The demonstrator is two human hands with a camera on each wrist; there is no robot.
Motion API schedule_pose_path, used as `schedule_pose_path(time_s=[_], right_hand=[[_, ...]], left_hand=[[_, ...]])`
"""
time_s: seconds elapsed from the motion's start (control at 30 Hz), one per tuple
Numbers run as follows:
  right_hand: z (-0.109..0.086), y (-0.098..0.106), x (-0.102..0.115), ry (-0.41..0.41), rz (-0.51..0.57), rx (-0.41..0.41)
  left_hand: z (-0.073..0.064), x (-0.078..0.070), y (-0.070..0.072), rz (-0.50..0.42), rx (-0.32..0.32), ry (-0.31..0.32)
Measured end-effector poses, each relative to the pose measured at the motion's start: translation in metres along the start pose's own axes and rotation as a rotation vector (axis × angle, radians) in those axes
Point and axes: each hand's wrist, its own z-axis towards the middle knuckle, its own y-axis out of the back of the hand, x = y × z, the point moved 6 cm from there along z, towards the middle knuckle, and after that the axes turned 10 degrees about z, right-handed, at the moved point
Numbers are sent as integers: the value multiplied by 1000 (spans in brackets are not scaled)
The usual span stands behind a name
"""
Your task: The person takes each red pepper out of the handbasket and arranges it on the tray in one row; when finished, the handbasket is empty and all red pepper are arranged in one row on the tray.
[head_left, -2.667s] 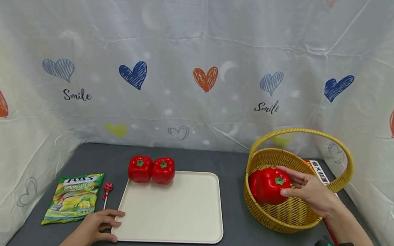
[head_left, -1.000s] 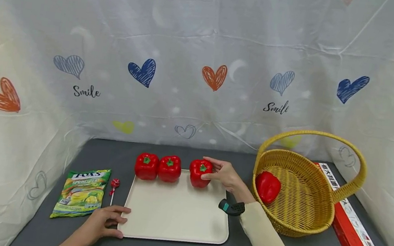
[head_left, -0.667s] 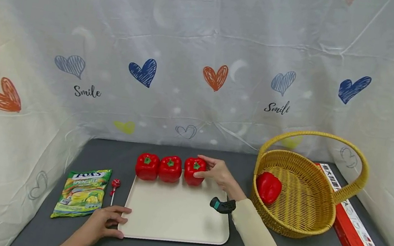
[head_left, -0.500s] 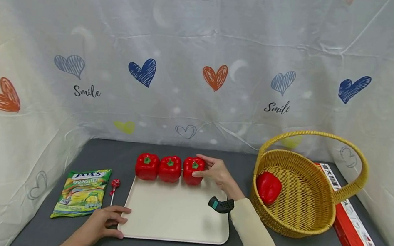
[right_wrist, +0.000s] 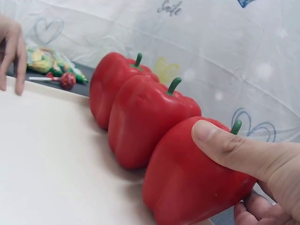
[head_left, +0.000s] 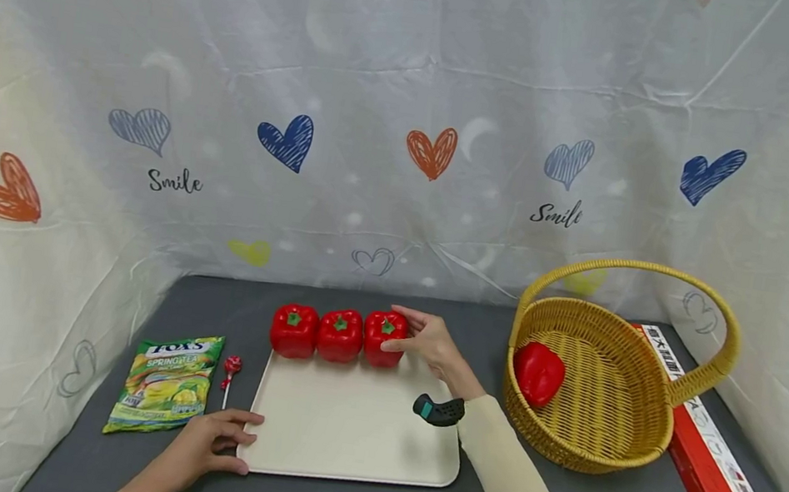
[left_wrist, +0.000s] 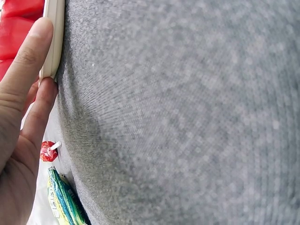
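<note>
My right hand (head_left: 429,343) grips a red bell pepper (right_wrist: 187,178), thumb on its near side beside the green stem, fingers behind. That pepper stands at the back edge of a cream tray (head_left: 353,433), rightmost in a row with the middle bell pepper (head_left: 340,336) and the left bell pepper (head_left: 294,331). In the head view it is right beside the middle one. My left hand (head_left: 206,442) rests at the tray's front left corner, its fairly straight fingers (left_wrist: 35,47) touching the rim.
A yellow wicker basket (head_left: 606,410) with a tall handle stands at the right, holding another red bell pepper (head_left: 538,375). A red and white box (head_left: 707,466) lies behind and beside it. Left of the tray are a lollipop (head_left: 232,364) and a green candy bag (head_left: 166,386).
My right hand has taken a bell pepper from the basket over to the tray, then slid it left toward the other two. My left hand has stayed at the tray's corner.
</note>
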Motion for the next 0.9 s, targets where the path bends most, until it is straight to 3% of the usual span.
schedule_pose_path(time_s=[0.27,0.9], right_hand=[[-2,-2,4,9,-37,5],[-2,-1,-3,23,20,16]], left_hand=[[0,0,1,3,-6,-7],[-2,1,-2,-21,1,12]])
